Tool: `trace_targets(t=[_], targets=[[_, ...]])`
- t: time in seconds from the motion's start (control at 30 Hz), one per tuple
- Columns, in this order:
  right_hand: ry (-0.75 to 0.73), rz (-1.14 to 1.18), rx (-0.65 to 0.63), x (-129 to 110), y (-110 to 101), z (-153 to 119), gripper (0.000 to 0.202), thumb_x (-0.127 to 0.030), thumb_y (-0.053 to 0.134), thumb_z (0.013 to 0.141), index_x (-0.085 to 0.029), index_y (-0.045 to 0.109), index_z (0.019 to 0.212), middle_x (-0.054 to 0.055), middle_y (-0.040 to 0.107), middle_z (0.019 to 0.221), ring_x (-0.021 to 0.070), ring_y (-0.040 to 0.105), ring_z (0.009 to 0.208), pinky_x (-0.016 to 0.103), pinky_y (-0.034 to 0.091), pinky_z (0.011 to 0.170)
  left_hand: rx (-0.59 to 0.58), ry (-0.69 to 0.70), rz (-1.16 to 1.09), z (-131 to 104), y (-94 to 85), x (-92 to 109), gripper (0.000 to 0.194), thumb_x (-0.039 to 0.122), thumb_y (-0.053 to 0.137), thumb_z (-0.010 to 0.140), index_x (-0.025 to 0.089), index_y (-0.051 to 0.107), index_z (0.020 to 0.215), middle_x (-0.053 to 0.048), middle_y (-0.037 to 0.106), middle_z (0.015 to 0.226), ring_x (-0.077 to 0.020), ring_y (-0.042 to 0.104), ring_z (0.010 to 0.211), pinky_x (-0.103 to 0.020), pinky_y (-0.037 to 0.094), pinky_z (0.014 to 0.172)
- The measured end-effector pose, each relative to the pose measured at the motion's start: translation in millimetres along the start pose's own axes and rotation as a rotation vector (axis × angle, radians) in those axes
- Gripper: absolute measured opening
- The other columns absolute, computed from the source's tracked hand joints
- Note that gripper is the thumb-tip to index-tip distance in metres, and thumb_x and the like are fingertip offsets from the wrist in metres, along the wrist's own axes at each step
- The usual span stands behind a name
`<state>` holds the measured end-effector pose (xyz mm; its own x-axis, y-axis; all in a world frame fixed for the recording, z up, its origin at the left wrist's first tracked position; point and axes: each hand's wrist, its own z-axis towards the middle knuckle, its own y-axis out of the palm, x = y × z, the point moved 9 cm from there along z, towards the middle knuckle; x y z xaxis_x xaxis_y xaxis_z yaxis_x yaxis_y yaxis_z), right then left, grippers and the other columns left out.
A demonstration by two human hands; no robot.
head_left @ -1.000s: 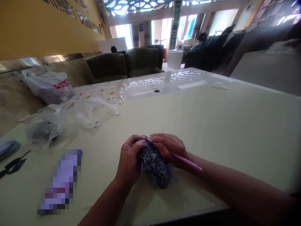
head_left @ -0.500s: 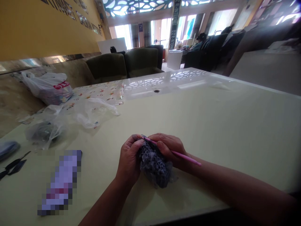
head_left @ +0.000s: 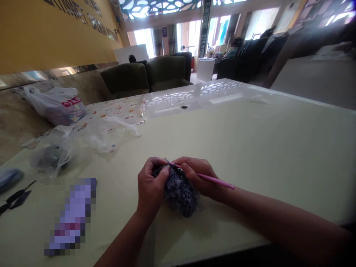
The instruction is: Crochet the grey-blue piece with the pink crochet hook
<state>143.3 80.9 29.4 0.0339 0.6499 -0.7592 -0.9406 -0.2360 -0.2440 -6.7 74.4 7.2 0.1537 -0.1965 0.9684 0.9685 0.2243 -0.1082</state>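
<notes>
Between my hands is a dark blue-grey piece of crochet work point(head_left: 180, 194), lumpy and openwork, with thin clear plastic around parts of it. My left hand point(head_left: 152, 183) is closed on its upper left edge, thumb and forefinger pinching near the top. In my right hand point(head_left: 198, 174) is a pink crochet hook point(head_left: 218, 181), held like a pen. Its tip meets the work beside my left thumb, and the handle slants back over my right wrist. The hook's very end is too small to make out.
At left on the table point(head_left: 250, 159) lie scissors point(head_left: 17, 198), a blurred-out purple item point(head_left: 73, 215) and a clear bag with something dark inside point(head_left: 54, 157). A thin plastic bag point(head_left: 111, 133) and a full white bag point(head_left: 59, 105) lie beyond. Green chairs point(head_left: 167, 72) stand behind.
The crochet work has swung slightly left at its lower end. My left hand has shifted a little left and the hook's handle has moved slightly up and left.
</notes>
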Motion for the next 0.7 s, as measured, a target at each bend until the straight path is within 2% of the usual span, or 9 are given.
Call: trace_targets(t=[0.07,0.13,0.27,0.37,0.47,0.57,0.7], targets=[[-0.012,-0.027,-0.012,1.2,1.9,0.3,0.026,-0.022,0.045,0.099,-0.015,0.07,0.098,0.006,0.073,0.09,0.0114,0.069,0.078,0.021,0.054,0.071,-0.007,0.082,0.115,1.0,0.7,8.4,0.005,0.021,0.068,0.08,0.02,0.065,0.083,0.0,0.067,0.083,-0.015,0.061,0.079,-0.027,0.048,0.076],[-0.052,-0.069,0.001,0.1,1.7,-0.1,0.025,-0.022,0.045,0.099,-0.016,0.069,0.099,0.005,0.073,0.092,0.0115,0.069,0.08,0.021,0.055,0.074,-0.012,0.097,0.141,1.8,1.8,10.0,0.005,0.02,0.068,0.079,0.02,0.065,0.083,0.0,0.067,0.083,-0.0151,0.061,0.079,-0.027,0.048,0.077],[-0.116,-0.166,0.026,-3.3,-0.4,-1.5,0.021,-0.021,0.046,0.1,-0.018,0.066,0.102,0.006,0.072,0.094,0.0126,0.069,0.084,0.023,0.055,0.076,-0.034,-0.053,-0.104,2.0,6.0,-3.6,0.014,0.026,0.071,0.08,0.02,0.065,0.09,-0.002,0.068,0.088,-0.0163,0.063,0.085,-0.027,0.049,0.079],[-0.216,-0.218,0.017,-9.7,-0.5,-2.2,0.016,-0.019,0.048,0.098,-0.017,0.063,0.103,0.008,0.07,0.094,0.0145,0.068,0.085,0.024,0.056,0.074,-0.053,-0.159,-0.274,-0.1,10.7,-12.9,0.02,0.032,0.074,0.079,0.02,0.065,0.092,-0.003,0.07,0.09,-0.0163,0.063,0.084,-0.027,0.05,0.079],[-0.356,-0.3,0.024,-17.0,-1.3,-2.7,0.013,-0.016,0.049,0.097,-0.016,0.06,0.104,0.009,0.068,0.091,0.0159,0.067,0.081,0.025,0.055,0.07,-0.085,-0.207,-0.273,-1.9,14.1,-17.3,0.02,0.032,0.076,0.078,0.018,0.068,0.089,-0.004,0.071,0.09,-0.0162,0.064,0.085,-0.026,0.05,0.08],[-0.472,-0.411,0.007,-22.2,0.8,-3.4,0.011,-0.018,0.052,0.096,-0.015,0.059,0.104,0.009,0.067,0.089,0.0161,0.065,0.076,0.026,0.054,0.067,-0.127,-0.191,-0.239,-1.9,16.0,-15.0,0.017,0.031,0.077,0.078,0.018,0.07,0.085,-0.004,0.072,0.09,-0.0166,0.064,0.087,-0.026,0.05,0.082],[-0.407,-0.298,0.011,-18.6,-2.2,0.0,0.006,-0.02,0.05,0.097,-0.017,0.056,0.096,0.01,0.064,0.096,0.0156,0.064,0.08,0.026,0.054,0.069,-0.158,-0.152,-0.223,-1.2,15.9,-8.6,0.015,0.03,0.077,0.078,0.019,0.07,0.085,-0.004,0.072,0.089,-0.0166,0.065,0.086,-0.026,0.05,0.08]])
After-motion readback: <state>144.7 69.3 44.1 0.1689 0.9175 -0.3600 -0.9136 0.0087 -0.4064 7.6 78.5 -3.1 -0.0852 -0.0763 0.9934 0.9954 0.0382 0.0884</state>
